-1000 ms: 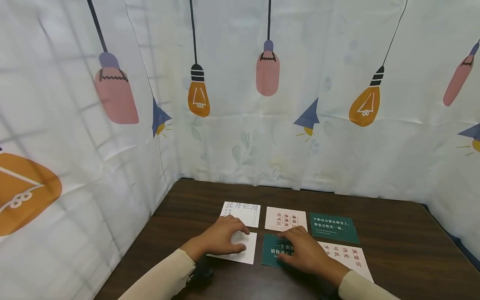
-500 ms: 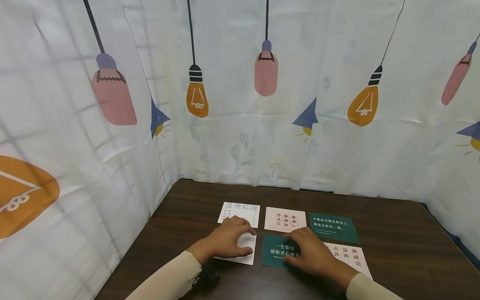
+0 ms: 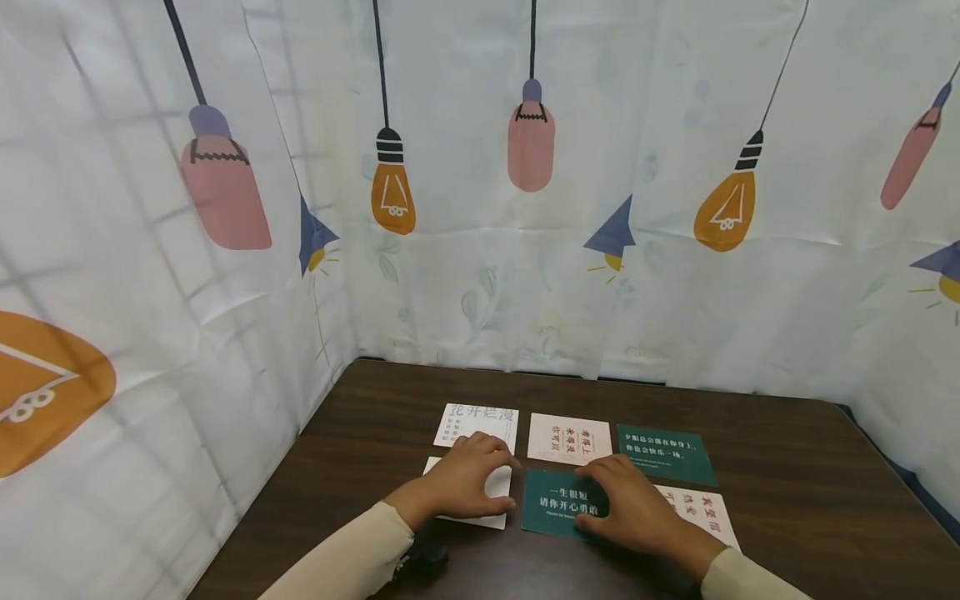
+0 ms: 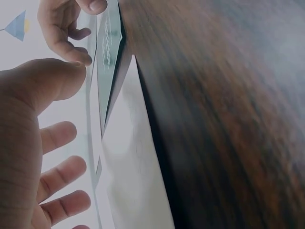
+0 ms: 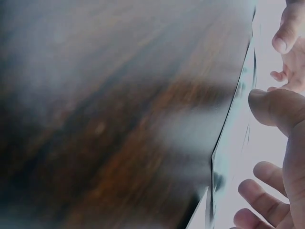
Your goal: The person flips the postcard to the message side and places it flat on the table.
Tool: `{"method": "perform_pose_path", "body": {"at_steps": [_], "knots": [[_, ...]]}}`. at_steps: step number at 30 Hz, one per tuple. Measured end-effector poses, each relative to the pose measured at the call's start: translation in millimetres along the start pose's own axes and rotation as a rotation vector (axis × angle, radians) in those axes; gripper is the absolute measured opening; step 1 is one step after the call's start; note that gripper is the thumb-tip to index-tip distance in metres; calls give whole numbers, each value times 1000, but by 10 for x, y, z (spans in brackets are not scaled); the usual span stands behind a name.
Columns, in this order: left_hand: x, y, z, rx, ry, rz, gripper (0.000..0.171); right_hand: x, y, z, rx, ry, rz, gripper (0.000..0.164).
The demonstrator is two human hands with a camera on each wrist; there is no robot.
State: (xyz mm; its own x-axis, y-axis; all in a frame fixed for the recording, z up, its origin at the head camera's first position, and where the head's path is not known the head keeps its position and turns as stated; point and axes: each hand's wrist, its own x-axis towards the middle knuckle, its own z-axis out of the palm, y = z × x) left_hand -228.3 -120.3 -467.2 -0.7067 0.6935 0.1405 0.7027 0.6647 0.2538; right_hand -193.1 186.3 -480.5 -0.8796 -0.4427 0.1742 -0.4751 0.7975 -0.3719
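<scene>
1. Shifted the left hand (image 3: 465,483) a little to the right and away from the body over the last second, taking the plain white card (image 3: 498,485) along beneath it.
2. Drew the right hand (image 3: 633,508) rightward across the near green card (image 3: 558,504), uncovering both lines of its pale lettering where only part had shown before.
3. Narrowed the strip of table (image 3: 787,500) between those two cards; left them edge to edge or nearly so. Could not tell from the blurred left wrist view, where the white card (image 4: 133,181) and the green one (image 4: 108,52) met at a shallow angle, whether they touched.
4. Kept both hands spread with fingers only lightly bent, palms down: left pressing on the white card, thumb along the card's right-hand edge; right resting on the green card's right-hand part, thumb near its closer edge. Pinched or lifted nothing.
5. Left the near pink card (image 3: 701,512) partly under the right wrist, just right of the green one.
6. Left the row beyond the fingertips where it was: far white card (image 3: 480,421), far pink card (image 3: 570,437), far green card (image 3: 663,454).
7. Judged from this: squared up the near row under the far one, white and green about in line with the cards beyond them.
</scene>
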Motion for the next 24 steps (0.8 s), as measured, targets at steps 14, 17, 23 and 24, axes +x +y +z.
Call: {"method": "perform_pose_path", "body": {"at_steps": [14, 17, 23, 24], "knots": [[81, 61, 53, 11, -33, -16, 50, -55, 104, -40, -23, -14, 39, 68], [97, 79, 65, 15, -42, -24, 50, -68, 137, -47, -21, -18, 46, 68], [128, 104, 93, 22, -53, -30, 52, -99, 201, -62, -25, -24, 54, 71], [133, 104, 101, 23, -55, -32, 52, -103, 208, -67, -28, -26, 55, 71]]}}
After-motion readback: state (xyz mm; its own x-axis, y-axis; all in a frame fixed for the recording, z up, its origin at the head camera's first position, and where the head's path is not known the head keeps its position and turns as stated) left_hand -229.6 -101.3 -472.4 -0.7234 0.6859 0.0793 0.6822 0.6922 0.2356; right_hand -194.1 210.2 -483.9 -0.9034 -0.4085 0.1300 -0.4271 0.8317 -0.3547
